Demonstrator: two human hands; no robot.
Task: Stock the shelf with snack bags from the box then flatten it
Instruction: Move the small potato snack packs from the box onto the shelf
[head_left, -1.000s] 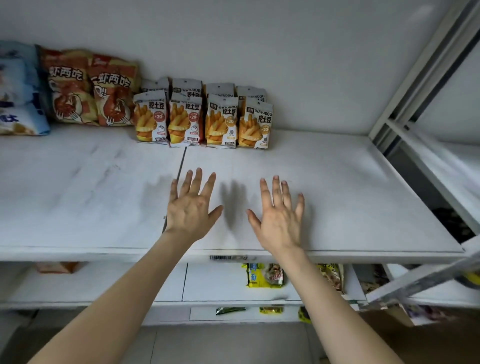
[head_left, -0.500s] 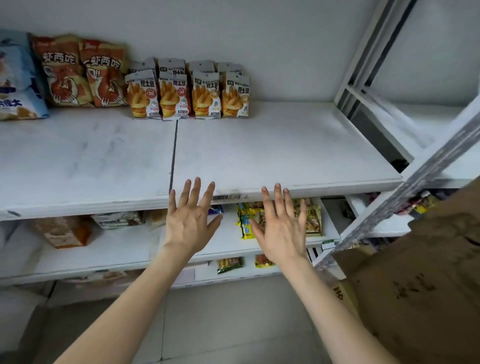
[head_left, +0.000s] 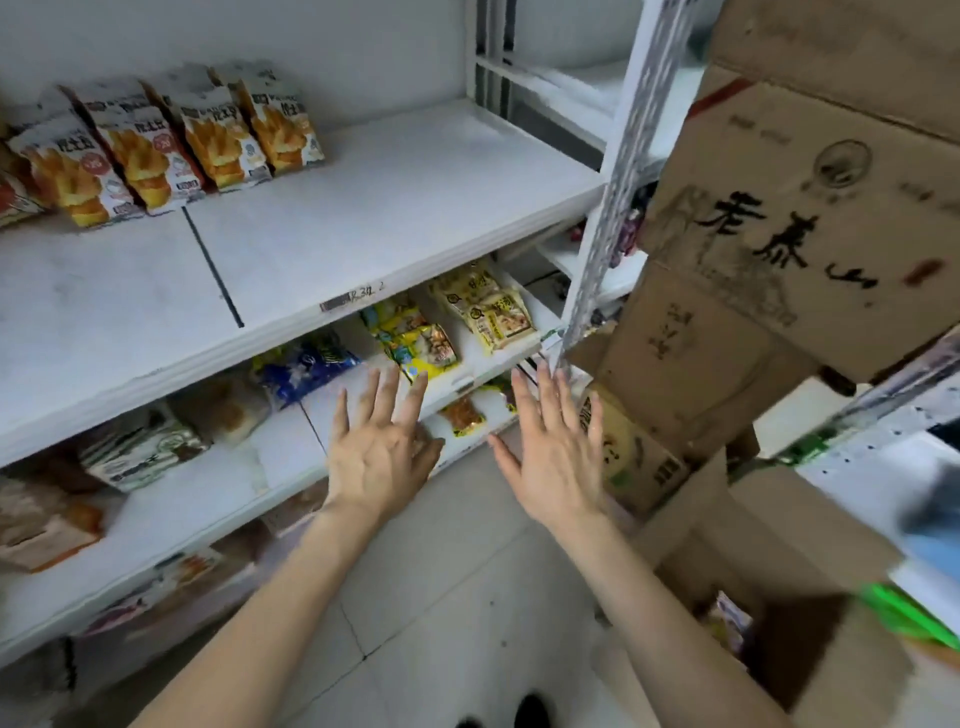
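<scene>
Step in hand, as judged: stocking, between loads. The left hand (head_left: 382, 452) and right hand (head_left: 558, 460) hover in front of the white metal shelf (head_left: 395, 208), fingers spread straight, holding and touching nothing. White-and-orange fries snack bags (head_left: 156, 150) stand at the shelf's back left. The open brown cardboard box (head_left: 810, 654) sits on the floor right of the shelf, so the next move calls for reaching down into it.

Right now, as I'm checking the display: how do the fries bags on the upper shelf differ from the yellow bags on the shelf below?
The fries bags stand on end in a row at the back; the yellow bags lie flat near the front edge. The fries bags are mostly white with orange, the yellow bags yellow. Both are snack packs.
</scene>
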